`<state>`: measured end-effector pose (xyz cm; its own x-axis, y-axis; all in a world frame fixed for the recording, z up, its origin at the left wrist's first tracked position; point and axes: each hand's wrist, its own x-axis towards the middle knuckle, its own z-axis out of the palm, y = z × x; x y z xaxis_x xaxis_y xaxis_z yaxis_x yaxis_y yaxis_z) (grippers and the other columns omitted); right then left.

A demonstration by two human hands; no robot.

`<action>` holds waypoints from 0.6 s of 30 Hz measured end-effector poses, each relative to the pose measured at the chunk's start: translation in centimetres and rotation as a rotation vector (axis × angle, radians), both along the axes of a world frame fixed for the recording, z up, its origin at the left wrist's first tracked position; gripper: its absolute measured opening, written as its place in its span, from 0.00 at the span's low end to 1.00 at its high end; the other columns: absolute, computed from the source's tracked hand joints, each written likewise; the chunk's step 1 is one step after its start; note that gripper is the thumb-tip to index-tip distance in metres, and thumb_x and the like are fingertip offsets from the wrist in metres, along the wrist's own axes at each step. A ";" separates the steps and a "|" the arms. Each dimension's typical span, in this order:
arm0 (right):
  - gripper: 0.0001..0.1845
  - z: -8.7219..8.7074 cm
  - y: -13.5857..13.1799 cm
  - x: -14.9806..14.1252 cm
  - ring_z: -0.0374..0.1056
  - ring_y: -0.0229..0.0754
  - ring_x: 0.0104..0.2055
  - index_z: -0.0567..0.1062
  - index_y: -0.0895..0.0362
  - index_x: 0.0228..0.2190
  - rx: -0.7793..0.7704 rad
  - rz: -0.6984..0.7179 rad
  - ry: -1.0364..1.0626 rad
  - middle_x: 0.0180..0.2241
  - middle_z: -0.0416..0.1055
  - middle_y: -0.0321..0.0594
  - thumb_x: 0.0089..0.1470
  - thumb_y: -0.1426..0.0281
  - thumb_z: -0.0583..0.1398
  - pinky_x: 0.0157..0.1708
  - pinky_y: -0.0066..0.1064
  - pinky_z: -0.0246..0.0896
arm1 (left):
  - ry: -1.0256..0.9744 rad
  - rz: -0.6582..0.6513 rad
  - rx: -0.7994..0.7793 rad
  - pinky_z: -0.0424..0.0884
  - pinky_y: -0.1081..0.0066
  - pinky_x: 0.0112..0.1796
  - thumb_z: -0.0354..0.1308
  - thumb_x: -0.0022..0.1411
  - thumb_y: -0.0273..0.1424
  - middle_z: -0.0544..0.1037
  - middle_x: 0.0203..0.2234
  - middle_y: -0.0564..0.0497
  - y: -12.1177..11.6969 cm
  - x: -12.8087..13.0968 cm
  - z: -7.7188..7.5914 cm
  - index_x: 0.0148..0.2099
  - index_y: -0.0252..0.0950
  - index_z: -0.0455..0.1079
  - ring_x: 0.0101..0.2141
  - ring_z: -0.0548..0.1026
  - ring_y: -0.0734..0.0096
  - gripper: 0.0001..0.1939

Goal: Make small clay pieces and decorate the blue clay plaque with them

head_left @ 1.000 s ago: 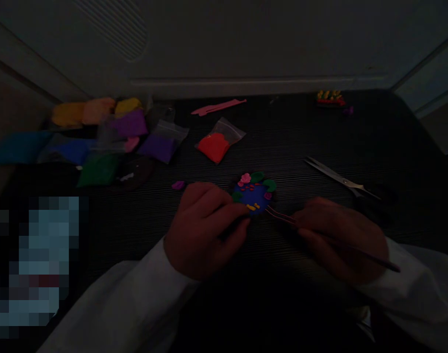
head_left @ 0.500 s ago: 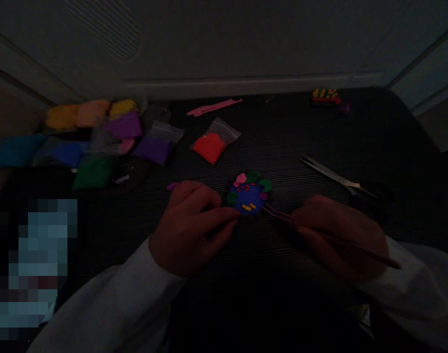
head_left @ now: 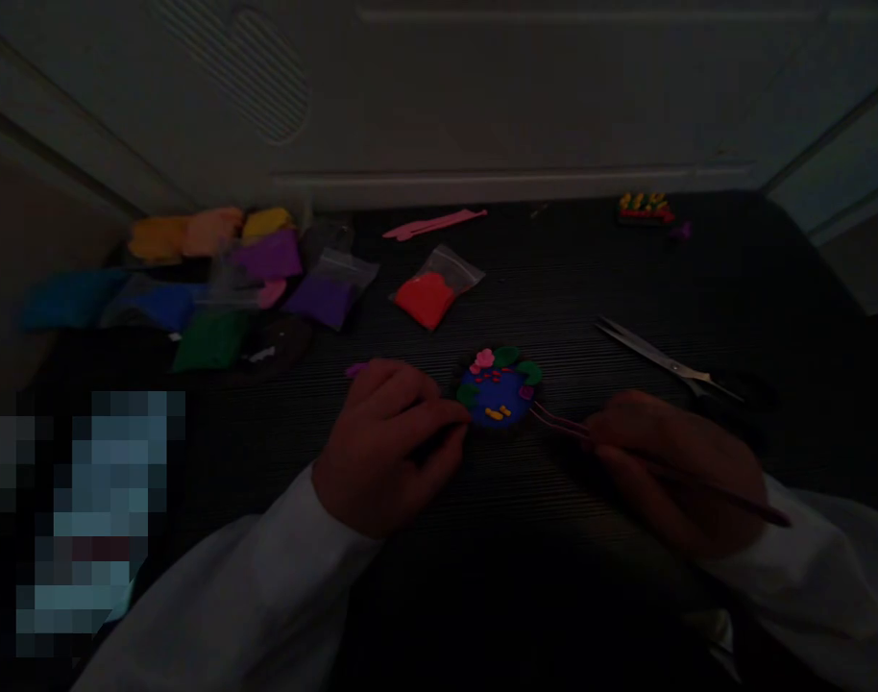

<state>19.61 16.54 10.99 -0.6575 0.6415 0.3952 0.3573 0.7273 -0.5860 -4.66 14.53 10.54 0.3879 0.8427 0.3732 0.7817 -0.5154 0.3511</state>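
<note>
A small round clay pond scene [head_left: 493, 404] lies on the dark ribbed table, its blue surface set with green leaf pads, a pink flower [head_left: 484, 358], red bits, yellow pieces and a purple piece [head_left: 526, 392]. At its left rim, the thumb and forefinger of my left hand [head_left: 392, 447] are pinched against the edge. My right hand [head_left: 676, 471] grips slim tweezers [head_left: 561, 424]. Their two thin prongs, a little apart, reach the right rim by the purple piece; whether they touch it is too dark to tell.
Scissors [head_left: 673, 367] lie open to the right. Bags of coloured clay [head_left: 324, 298] crowd the left, with a red clay bag [head_left: 428, 298] behind the pond. Farther back are a pink clay knife [head_left: 435, 225] and a small yellow-and-red clay model [head_left: 645, 209]. A pixelated patch covers the lower left.
The whole view has shifted, so everything sits slightly farther right and lower. The tweezers' tips appear a little closer to the purple piece. Both hands keep their grips.
</note>
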 end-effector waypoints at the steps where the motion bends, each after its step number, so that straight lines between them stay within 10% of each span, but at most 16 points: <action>1: 0.09 0.0 0.0 0.1 0.66 0.38 0.29 0.67 0.59 0.33 -0.006 -0.006 0.002 0.27 0.70 0.42 0.47 0.79 0.54 0.27 0.31 0.62 | 0.005 0.009 -0.001 0.63 0.65 0.33 0.56 0.49 0.27 0.69 0.25 0.52 0.0 -0.1 0.0 0.32 0.37 0.71 0.31 0.66 0.69 0.06; 18: 0.07 -0.5 0.9 1.1 0.66 0.37 0.26 0.69 0.57 0.32 0.057 -0.311 0.011 0.26 0.69 0.38 0.47 0.75 0.55 0.23 0.29 0.61 | 0.010 0.007 -0.044 0.64 0.66 0.34 0.55 0.49 0.27 0.70 0.25 0.51 0.1 -0.2 -0.2 0.32 0.38 0.72 0.31 0.66 0.69 0.06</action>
